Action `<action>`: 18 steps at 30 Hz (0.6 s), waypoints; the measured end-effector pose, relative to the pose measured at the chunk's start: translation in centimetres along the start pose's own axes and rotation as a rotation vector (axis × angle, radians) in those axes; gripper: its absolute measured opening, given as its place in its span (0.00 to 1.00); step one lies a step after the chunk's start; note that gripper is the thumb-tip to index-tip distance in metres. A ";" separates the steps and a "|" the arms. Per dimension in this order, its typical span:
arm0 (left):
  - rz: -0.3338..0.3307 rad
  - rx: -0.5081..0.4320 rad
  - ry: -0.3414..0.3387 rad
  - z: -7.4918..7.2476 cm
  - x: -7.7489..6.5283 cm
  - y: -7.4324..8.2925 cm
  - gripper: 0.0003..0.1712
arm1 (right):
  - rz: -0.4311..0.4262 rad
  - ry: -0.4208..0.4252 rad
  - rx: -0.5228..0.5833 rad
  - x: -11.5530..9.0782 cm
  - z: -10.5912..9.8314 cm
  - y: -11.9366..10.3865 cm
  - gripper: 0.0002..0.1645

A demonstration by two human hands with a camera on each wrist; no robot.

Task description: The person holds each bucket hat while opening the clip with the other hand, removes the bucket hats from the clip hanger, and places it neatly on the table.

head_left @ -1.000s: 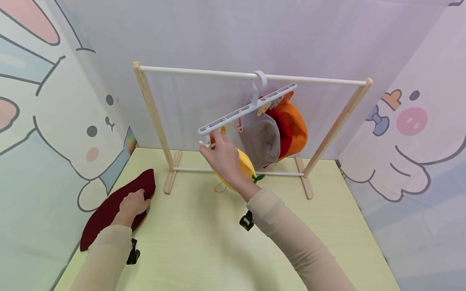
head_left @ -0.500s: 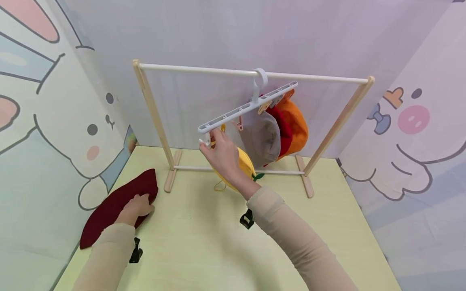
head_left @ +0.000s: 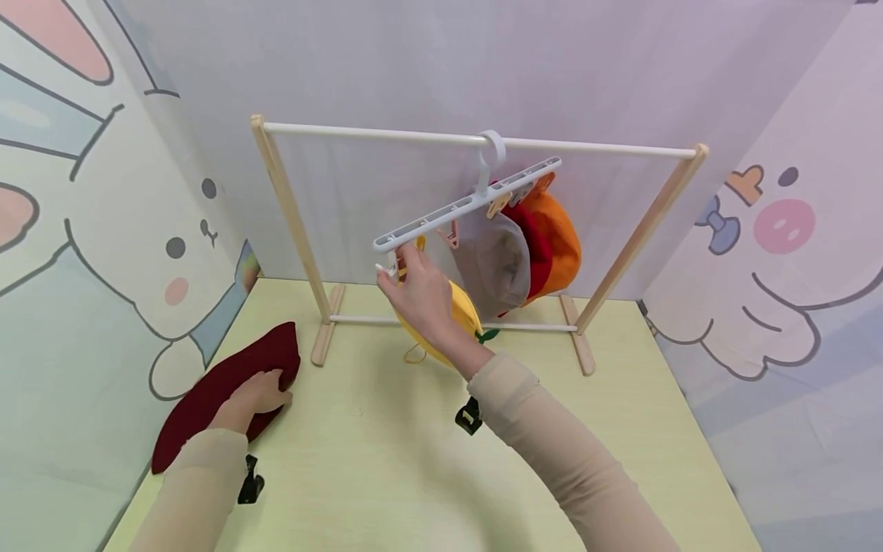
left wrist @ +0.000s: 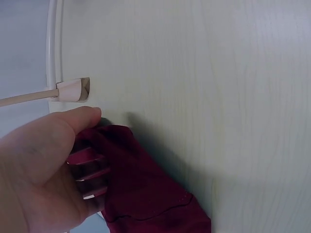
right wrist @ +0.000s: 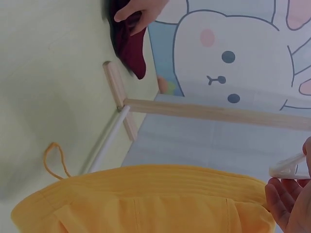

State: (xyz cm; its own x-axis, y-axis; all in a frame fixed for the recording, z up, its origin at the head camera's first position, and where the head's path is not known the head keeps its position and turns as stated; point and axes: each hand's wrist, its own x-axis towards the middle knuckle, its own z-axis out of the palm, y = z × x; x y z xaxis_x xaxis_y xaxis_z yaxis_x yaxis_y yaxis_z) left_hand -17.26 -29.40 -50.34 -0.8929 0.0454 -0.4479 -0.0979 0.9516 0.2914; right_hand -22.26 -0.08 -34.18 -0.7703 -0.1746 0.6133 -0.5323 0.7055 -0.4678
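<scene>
A maroon bucket hat [head_left: 207,399] lies flattened at the left of the table. My left hand [head_left: 254,399] grips its near edge, thumb on one side and fingers under the cloth in the left wrist view, where the maroon cloth [left wrist: 141,179] hangs from the hand. My right hand [head_left: 426,295] pinches a white clip [head_left: 392,264] at the near left end of the white clip hanger [head_left: 434,222]. Below and behind that hand hangs a yellow hat [head_left: 465,314] with a green leaf; its brim [right wrist: 146,179] fills the bottom of the right wrist view.
The hanger hooks over the white rail [head_left: 366,134] of a wooden-legged rack [head_left: 293,222]. A grey hat [head_left: 497,264], a red hat [head_left: 538,245] and an orange hat [head_left: 562,238] hang from its other clips. Cartoon-printed walls [head_left: 773,253] enclose the table [head_left: 359,460].
My left hand has shifted slightly right on the maroon hat, whose near edge has moved a little with it. My right hand stays at the white clip.
</scene>
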 end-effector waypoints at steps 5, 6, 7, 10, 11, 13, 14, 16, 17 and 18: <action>0.041 0.006 0.011 -0.4 -0.6 0.1 0.36 | -0.002 -0.008 -0.022 -0.1 -0.2 -0.2 0.16; 0.050 0.010 0.016 -0.5 -0.6 0.1 0.36 | -0.005 -0.007 -0.030 -0.1 -0.2 -0.2 0.16; 0.058 0.014 0.022 -0.6 -0.7 0.1 0.35 | -0.008 -0.006 -0.035 -0.1 -0.3 -0.2 0.16; 0.083 0.042 0.044 -1.0 -0.9 0.2 0.33 | -0.017 -0.011 -0.044 -0.1 -0.4 -0.2 0.17; 0.090 0.049 0.053 -1.2 -0.9 0.2 0.32 | -0.020 -0.014 -0.047 -0.1 -0.4 -0.2 0.17; 0.101 0.062 0.068 -1.5 -1.1 0.5 0.31 | -0.025 -0.019 -0.049 0.0 -0.4 -0.2 0.17; 0.106 0.067 0.077 -1.6 -1.2 0.7 0.30 | -0.025 -0.025 -0.048 0.0 -0.5 -0.3 0.18; 0.118 0.069 0.094 -1.8 -1.3 1.1 0.29 | -0.026 -0.032 -0.048 0.1 -0.4 -0.3 0.18; 0.127 0.068 0.106 -1.9 -1.3 1.4 0.28 | -0.025 -0.035 -0.050 0.1 -0.4 -0.3 0.18; 0.138 0.067 0.121 -1.9 -1.3 1.6 0.27 | -0.024 -0.038 -0.050 0.1 -0.4 -0.3 0.18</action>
State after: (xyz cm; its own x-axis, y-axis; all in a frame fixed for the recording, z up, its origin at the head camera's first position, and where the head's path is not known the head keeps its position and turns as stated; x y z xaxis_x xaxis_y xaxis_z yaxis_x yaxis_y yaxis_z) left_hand -17.12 -28.55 -47.67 -0.9426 0.1441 -0.3011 0.0555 0.9571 0.2843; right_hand -22.03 -0.05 -33.68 -0.7707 -0.2171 0.5990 -0.5335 0.7339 -0.4204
